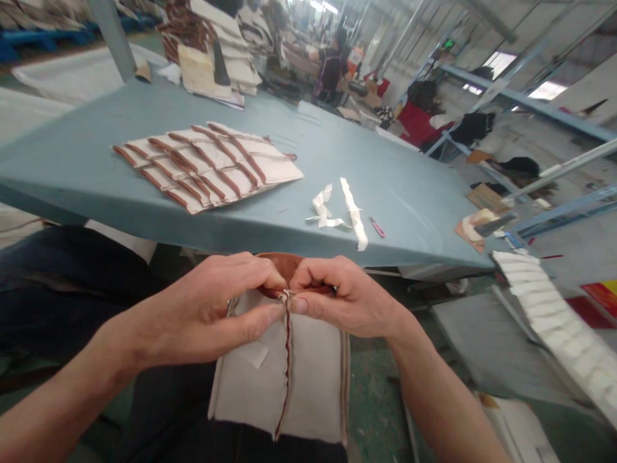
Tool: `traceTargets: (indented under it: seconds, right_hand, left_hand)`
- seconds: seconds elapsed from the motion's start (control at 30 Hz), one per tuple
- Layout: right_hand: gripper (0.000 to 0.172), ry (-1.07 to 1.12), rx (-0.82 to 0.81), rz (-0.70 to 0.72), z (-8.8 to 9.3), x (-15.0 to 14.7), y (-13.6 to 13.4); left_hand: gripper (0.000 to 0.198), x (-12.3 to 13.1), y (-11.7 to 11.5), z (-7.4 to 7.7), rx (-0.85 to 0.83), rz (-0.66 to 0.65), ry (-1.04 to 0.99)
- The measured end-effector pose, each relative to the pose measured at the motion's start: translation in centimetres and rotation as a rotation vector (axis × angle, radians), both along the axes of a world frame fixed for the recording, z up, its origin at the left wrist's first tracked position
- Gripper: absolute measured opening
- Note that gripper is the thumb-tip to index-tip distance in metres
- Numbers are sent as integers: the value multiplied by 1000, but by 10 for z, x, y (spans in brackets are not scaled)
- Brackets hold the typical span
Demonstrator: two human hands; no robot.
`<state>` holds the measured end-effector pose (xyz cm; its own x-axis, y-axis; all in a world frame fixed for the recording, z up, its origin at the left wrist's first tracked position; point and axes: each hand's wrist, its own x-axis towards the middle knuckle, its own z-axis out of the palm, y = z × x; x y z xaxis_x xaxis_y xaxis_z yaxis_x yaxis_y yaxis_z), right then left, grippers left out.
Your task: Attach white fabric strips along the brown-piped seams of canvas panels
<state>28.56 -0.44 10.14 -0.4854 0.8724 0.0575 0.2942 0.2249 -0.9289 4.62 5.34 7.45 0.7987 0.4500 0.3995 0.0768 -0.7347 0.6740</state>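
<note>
A pale fabric piece (318,379), box-like, hangs over my lap with a brown-edged seam running down its middle. Brown material (279,262) shows inside its top opening. My left hand (236,302) pinches the top edge just left of the seam, thumb in front and fingers behind. From the other side my right hand (337,292) pinches the same edge right at the seam's top. The two thumbs almost meet there. Whether anything small sits between the fingertips is hidden. A small white tag (250,352) lies against the fabric's left half.
On the blue-grey table (414,212) lie overlapping pale pieces with brown edges (207,164), crumpled white strips (353,215) and a small pink-handled tool (377,227). Fabric stacks (236,51) stand at the back left. White folded material (559,321) is at right. A person (331,67) is far off.
</note>
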Motion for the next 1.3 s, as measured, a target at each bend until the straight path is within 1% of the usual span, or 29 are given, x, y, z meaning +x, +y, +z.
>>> traceTargets:
  seconds: [0.1, 0.17, 0.3, 0.37, 0.43, 0.53, 0.63, 0.7, 0.77, 0.87, 0.93, 1.1, 1.3]
  right_hand:
    - [39, 13, -39, -15, -6, 1, -1]
    - [39, 23, -74, -16, -11, 1, -1]
    - [39, 26, -106, -15, -21, 0, 0]
    - [39, 14, -108, -24, -24, -1, 0]
    - [39, 7, -113, -38, -26, -3, 1]
    - [41, 25, -131, -48, -29, -6, 1]
    - [43, 37, -134, -35, -32, -8, 1]
    - [45, 21, -120, -21, -34, -9, 1]
    - [44, 9, -109, -14, -34, -9, 1]
    - [41, 14, -129, -24, -35, -10, -1]
    - [39, 13, -145, -33, -36, -11, -2]
    - [33, 40, -139, -49, -38, -12, -4]
    - [39, 46, -172, -48, -40, -14, -8]
  left_hand:
    - [16, 2, 1, -7, -53, -17, -6]
    - [18, 1, 1, -13, -57, -18, -3]
    - [21, 1, -5, -22, 27, 7, 24]
    - [23, 2, -8, -24, 72, 43, 29]
    - [25, 5, -11, -24, 69, 81, 9]
    - [26, 9, -12, -26, -76, 90, -20]
    - [29, 10, -12, -28, -263, 42, -58]
    - [30, 10, -13, -27, -324, 21, -75]
    - [30, 10, -14, -26, -327, 15, -66]
    - [29, 7, -14, -22, -278, 8, -37]
    - [28, 5, -13, -21, -214, 24, -21]
    - [15, -4, -11, -22, -5, 120, 6]
    - [17, -4, -14, -25, 156, 116, 1]
